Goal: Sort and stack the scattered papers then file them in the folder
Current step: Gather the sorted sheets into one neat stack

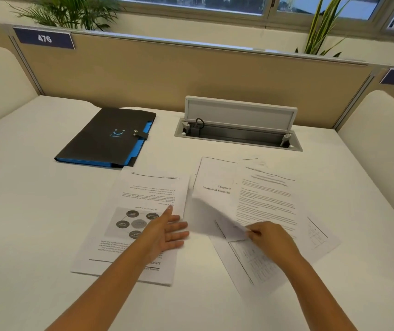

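Observation:
A small stack of printed papers (141,201) with a grey diagram lies left of centre on the white desk. My left hand (167,231) rests flat on its right edge, fingers straight. My right hand (267,237) pinches the corner of a blurred, lifted sheet (205,216) that hangs between the stack and the scattered papers (267,201) on the right. Several loose sheets overlap there, one headed with a chapter title (215,180), another with tables (258,266). The black folder (107,137) with blue pockets lies closed at the back left.
An open cable box (239,130) with a raised grey lid is set into the desk (36,211) behind the papers. A tan partition (167,75) with number plates closes the back. Plants stand behind it.

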The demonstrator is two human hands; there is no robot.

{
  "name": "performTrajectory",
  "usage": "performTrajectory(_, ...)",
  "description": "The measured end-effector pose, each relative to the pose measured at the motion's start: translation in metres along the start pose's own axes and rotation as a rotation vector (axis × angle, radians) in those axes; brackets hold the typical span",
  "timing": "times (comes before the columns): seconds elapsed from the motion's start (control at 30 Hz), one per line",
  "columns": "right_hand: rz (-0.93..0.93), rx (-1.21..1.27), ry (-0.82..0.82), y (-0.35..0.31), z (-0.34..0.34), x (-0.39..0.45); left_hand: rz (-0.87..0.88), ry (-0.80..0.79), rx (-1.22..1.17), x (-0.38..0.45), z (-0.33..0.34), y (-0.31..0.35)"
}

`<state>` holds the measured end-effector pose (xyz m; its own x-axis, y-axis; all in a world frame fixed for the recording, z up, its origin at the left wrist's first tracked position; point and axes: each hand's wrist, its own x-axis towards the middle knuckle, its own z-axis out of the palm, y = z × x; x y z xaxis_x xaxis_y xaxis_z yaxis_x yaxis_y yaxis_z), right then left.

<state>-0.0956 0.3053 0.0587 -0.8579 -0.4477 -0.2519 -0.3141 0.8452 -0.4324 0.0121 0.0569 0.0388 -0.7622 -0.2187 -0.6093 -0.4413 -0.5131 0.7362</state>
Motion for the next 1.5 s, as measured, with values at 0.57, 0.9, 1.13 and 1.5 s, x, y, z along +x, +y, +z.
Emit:
performTrajectory(0.57, -0.054, 0.188, 0.336, -0.021, -0.008, -0.012, 0.041, 0.051, -0.043, 0.014, -0.002, -0.014)
performTrajectory(0.9, -0.26, 0.028, 0.177, -0.067, 0.034, -0.016, 0.028, 0.083, 0.027, 0.012, 0.004, -0.011)
performTrajectory(1.13, -0.276, 0.071, -0.005, -0.089, 0.055, -0.014, 0.089, 0.038, 0.171, 0.013, 0.004, -0.013)
performTrajectory(1.5, 0.14, 0.119, 0.148, -0.032, 0.018, -0.004, 0.132, 0.146, 0.226, 0.013, 0.012, -0.016)
